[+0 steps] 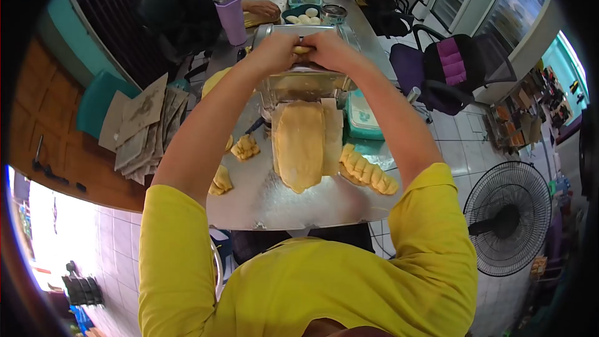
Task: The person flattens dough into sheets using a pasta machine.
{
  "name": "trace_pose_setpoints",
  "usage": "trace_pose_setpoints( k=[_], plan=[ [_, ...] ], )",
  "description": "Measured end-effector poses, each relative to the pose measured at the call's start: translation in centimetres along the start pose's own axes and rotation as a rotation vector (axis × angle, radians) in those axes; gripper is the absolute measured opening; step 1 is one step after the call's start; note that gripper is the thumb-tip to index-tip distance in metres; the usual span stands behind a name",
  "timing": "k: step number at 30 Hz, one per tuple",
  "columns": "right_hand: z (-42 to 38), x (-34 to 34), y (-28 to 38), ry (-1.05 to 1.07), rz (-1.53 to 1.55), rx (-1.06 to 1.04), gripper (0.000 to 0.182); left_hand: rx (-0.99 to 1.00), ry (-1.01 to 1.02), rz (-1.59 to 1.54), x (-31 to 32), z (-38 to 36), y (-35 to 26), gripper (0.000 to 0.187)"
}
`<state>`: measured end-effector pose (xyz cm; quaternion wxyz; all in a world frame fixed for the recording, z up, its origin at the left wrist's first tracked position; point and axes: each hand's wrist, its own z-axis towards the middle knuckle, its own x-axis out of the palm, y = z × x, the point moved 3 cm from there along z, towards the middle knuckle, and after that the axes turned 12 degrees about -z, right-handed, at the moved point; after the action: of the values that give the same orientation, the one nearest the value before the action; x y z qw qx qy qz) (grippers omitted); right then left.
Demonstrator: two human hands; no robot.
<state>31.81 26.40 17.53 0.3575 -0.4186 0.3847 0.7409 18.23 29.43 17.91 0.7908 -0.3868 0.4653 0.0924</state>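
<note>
Both hands meet above a metal dough roller machine [304, 87] standing on the table. My left hand [278, 53] and my right hand [327, 48] are closed, fingers curled in, on a small piece of yellow dough [303, 50] between them. Part of that piece is hidden by the fingers. A long flat dough sheet [301, 146] lies in front of the machine, on a pale board or paper [334, 134]. To its right rests a thick, ridged strip of dough [369, 172]. Crumpled dough lumps [245, 147] lie to the left.
A teal-and-white container [365, 115] stands right of the machine. Beyond it are a bowl of white egg-like rounds [306, 17] and a purple tumbler [231, 15]. Other people work at the far end. A fan [508, 218] stands at the right, stacked cardboard [145, 126] at the left.
</note>
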Motion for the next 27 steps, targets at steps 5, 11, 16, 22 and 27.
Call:
trace_pose_setpoints(
  k=[5, 11, 16, 22, 27],
  plan=[
    [-0.4, 1.5, -1.0, -0.030, -0.199, -0.046, 0.018, 0.139, -0.007, 0.088, 1.4, 0.2, 0.2, 0.028],
    [-0.2, 0.2, -1.1, 0.155, -0.309, 0.019, 0.018, 0.181, -0.014, 0.194, 0.7, 0.5, 0.5, 0.025],
    [-1.7, -0.1, -0.6, -0.083, -0.144, -0.067, 0.016, 0.168, 0.054, 0.090, 0.0, 0.1, 1.2, 0.018],
    [-0.6, 1.2, -1.0, -0.039, -0.307, -0.124, 0.012, 0.052, 0.047, 0.126, 1.4, 0.4, 0.7, 0.010],
    [-0.8, -0.3, -0.5, 0.151, -0.219, 0.083, 0.018, 0.243, -0.153, -0.159, 1.0, -0.4, 1.1, 0.016]
  ],
)
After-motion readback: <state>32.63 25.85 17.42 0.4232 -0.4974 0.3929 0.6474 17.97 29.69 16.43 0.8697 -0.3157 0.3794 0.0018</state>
